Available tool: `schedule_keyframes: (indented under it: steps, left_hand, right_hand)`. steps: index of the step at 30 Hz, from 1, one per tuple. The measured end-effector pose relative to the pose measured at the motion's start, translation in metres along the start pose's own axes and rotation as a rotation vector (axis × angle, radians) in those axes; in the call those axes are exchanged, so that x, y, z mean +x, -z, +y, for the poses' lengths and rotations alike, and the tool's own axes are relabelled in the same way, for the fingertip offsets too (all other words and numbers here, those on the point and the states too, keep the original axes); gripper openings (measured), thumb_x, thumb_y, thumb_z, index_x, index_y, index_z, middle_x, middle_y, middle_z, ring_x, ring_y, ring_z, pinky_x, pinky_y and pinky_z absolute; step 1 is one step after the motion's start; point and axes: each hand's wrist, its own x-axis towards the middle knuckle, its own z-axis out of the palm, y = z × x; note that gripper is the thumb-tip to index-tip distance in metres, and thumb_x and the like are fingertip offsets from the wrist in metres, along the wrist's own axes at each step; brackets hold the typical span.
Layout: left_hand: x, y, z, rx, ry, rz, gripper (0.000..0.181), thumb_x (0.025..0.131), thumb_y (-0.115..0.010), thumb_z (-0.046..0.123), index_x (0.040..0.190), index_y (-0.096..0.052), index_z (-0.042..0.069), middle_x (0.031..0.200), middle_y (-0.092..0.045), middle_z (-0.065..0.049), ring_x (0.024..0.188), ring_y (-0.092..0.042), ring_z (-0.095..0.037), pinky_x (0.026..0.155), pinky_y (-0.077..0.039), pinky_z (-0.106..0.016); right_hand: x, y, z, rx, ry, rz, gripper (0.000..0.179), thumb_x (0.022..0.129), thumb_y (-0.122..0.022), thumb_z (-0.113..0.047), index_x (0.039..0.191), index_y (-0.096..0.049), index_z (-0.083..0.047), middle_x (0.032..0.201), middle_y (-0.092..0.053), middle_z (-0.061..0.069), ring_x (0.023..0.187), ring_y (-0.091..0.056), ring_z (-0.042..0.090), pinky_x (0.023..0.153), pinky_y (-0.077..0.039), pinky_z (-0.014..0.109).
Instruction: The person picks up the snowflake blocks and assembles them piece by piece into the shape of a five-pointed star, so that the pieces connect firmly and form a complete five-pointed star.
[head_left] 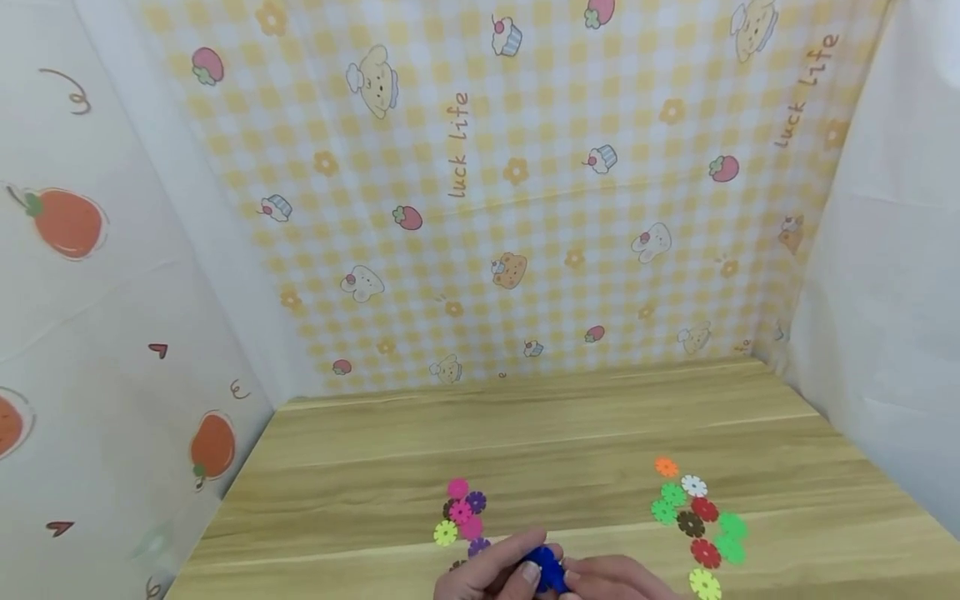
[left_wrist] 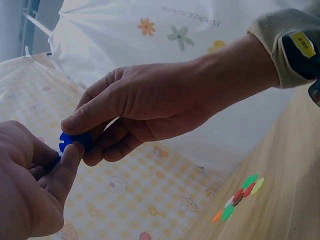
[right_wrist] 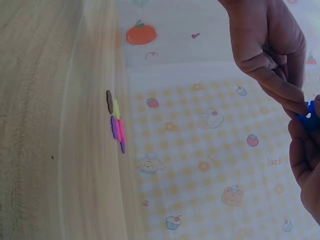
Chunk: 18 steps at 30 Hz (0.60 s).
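In the head view, blue plastic notched snowflake discs [head_left: 547, 570] sit between my two hands at the bottom edge. My left hand [head_left: 491, 577] pinches the blue from the left, its thumb laid against it. From the right, the fingertips of my right hand [head_left: 611, 575] grip it too. One blue disc [left_wrist: 75, 141] shows in the left wrist view, and a second bit of blue sticks out by the left fingers; how they join is hidden. The right wrist view catches only part of the blue piece [right_wrist: 311, 118], the fingers covering the rest.
Just beyond my left hand lies a cluster of pink, purple, yellow and brown discs [head_left: 460, 511]. A second group, with green, red, white, orange, brown and yellow discs [head_left: 705, 552], lies to the right. Patterned cloth [head_left: 517, 217] walls the wooden table [head_left: 360, 467] at the back and sides.
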Motion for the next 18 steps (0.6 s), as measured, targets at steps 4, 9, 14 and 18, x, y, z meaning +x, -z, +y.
schedule_keyframes:
  steps: [4, 9, 14, 18]
  left_hand:
    - [0.0, 0.001, 0.0, 0.023, 0.032, 0.017, 0.036, 0.095, -0.062, 0.016, 0.125, -0.061, -0.004, 0.114, -0.067, -0.021, 0.101, -0.068, -0.02, 0.083, -0.055, -0.028]
    - [0.0, 0.006, -0.001, 0.045, -0.003, -0.027, 0.034, 0.095, -0.061, 0.014, 0.125, -0.062, -0.002, 0.115, -0.068, -0.019, 0.103, -0.067, -0.021, 0.084, -0.055, -0.03]
    - [0.005, 0.017, -0.007, 0.176, -0.371, -0.201, 0.034, 0.092, -0.053, -0.011, 0.126, -0.056, -0.003, 0.117, -0.066, -0.023, 0.103, -0.067, -0.02, 0.083, -0.057, -0.032]
    - [0.009, 0.021, -0.009, 0.197, -0.463, -0.246, 0.038, 0.091, -0.054, -0.013, 0.126, -0.053, 0.001, 0.12, -0.065, -0.019, 0.102, -0.067, -0.022, 0.081, -0.058, -0.036]
  right_hand:
    - [-0.001, -0.002, 0.001, 0.019, -0.001, -0.018, 0.02, 0.093, -0.065, -0.012, 0.104, -0.067, 0.004, 0.105, -0.065, 0.019, 0.101, -0.061, 0.024, 0.083, -0.051, 0.018]
    - [-0.002, -0.005, -0.002, 0.1, -0.058, 0.003, 0.024, 0.092, -0.065, -0.007, 0.109, -0.065, 0.01, 0.109, -0.065, 0.02, 0.105, -0.061, 0.025, 0.084, -0.052, 0.018]
    - [-0.009, -0.007, -0.006, 0.179, -0.215, 0.026, 0.032, 0.09, -0.067, -0.004, 0.116, -0.06, 0.014, 0.119, -0.062, 0.019, 0.115, -0.058, 0.02, 0.09, -0.049, 0.017]
    - [-0.013, -0.009, -0.011, 0.098, -0.386, 0.043, 0.043, 0.084, -0.074, -0.008, 0.123, -0.06, 0.003, 0.123, -0.062, 0.011, 0.116, -0.058, 0.011, 0.091, -0.048, 0.014]
